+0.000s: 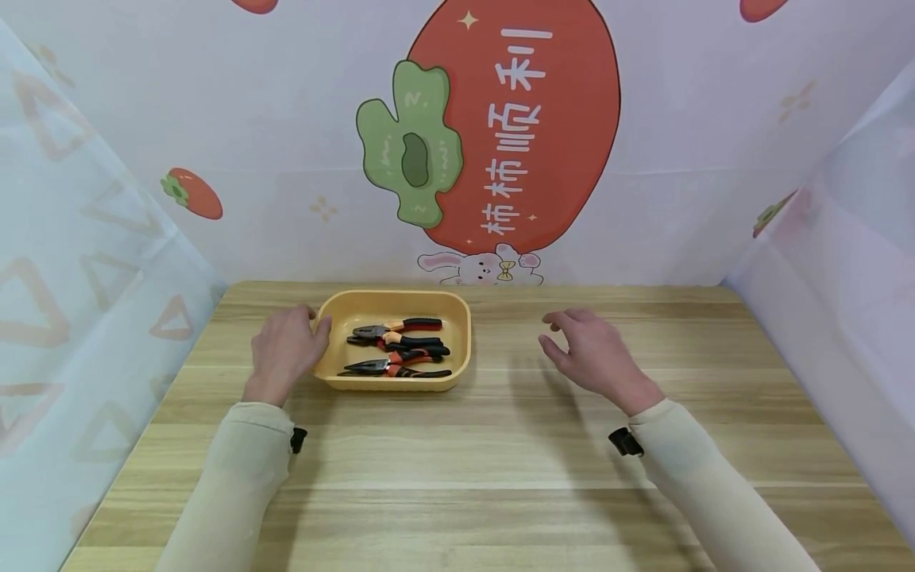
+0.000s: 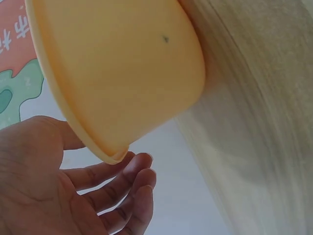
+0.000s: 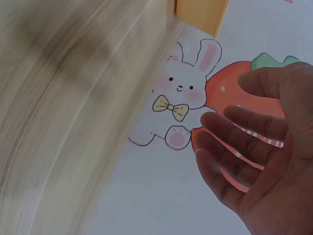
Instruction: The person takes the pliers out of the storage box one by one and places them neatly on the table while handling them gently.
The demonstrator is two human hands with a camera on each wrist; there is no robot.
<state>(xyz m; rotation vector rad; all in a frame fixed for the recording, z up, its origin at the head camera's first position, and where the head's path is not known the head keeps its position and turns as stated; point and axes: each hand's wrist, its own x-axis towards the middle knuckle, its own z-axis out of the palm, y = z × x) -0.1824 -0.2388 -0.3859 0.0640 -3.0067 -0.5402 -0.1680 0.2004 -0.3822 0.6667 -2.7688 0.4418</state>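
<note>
A yellow plastic tray [image 1: 389, 384] stands at the back left of the table. Several pliers [image 1: 405, 341] with black, red and orange handles lie inside it. My left hand [image 1: 286, 345] is at the tray's left end, thumb over the rim and fingers around the outside. The left wrist view shows the tray's outer wall [image 2: 122, 63], with the thumb partly hidden behind the rim and the index fingertip at the rim's corner. To the right of the tray, my right hand [image 1: 593, 349] hovers over the table, fingers loosely bent and holding nothing.
The wood-grain table [image 1: 457, 477] ends at a white backdrop [image 1: 679, 199] printed with a large red persimmon and a rabbit. White patterned sheets [image 1: 79, 262] border both sides. Each wrist wears a dark strap [image 1: 626, 442].
</note>
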